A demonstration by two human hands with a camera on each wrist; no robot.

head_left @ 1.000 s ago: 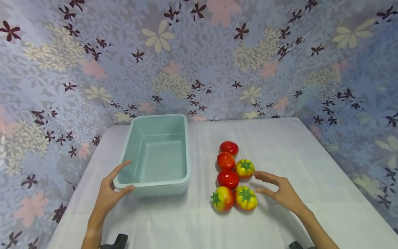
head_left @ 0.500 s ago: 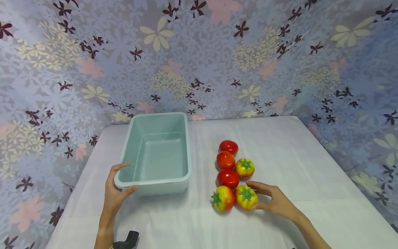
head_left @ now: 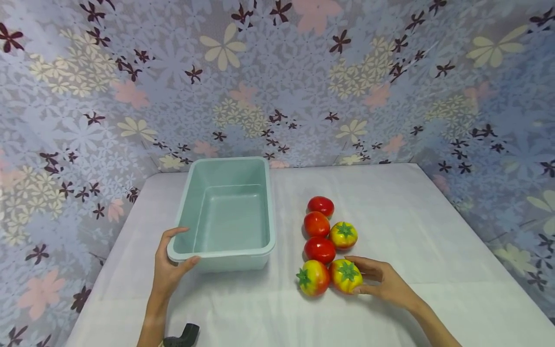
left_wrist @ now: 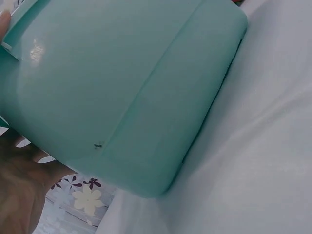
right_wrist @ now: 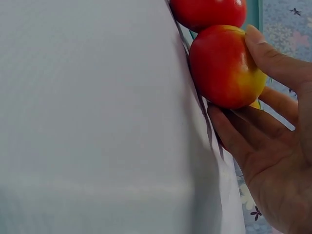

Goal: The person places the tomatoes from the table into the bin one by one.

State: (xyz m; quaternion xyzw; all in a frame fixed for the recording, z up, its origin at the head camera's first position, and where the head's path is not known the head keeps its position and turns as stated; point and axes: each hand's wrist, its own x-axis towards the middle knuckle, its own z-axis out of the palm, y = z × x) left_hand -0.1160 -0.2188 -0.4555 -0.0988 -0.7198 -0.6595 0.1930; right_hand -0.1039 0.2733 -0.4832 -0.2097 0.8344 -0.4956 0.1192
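My left hand (head_left: pixel 166 273) grips the near left corner of a pale green plastic bin (head_left: pixel 225 253), thumb outside the front wall and a finger over the rim. In the left wrist view the bin's wall (left_wrist: pixel 122 83) fills much of the frame. My right hand (head_left: pixel 389 285) holds the near right yellow-and-red tomato (head_left: pixel 347 276) by its right side, between thumb and fingers. This tomato (right_wrist: pixel 222 68) still sits among the others in the right wrist view. A second yellow-and-red tomato (head_left: pixel 313 278) touches it on the left.
Behind these two lie a red tomato (head_left: pixel 320 249), a small yellow tomato (head_left: pixel 343 235) and two more red ones, the farthest red tomato (head_left: pixel 321 206) at the back. White cloth (head_left: pixel 243 308) covers the table. Flowered fabric (head_left: pixel 277 96) walls the back and sides.
My right hand has come nearer from beside the small yellow tomato and taken hold of the near right one. My left hand has nudged the bin slightly right.
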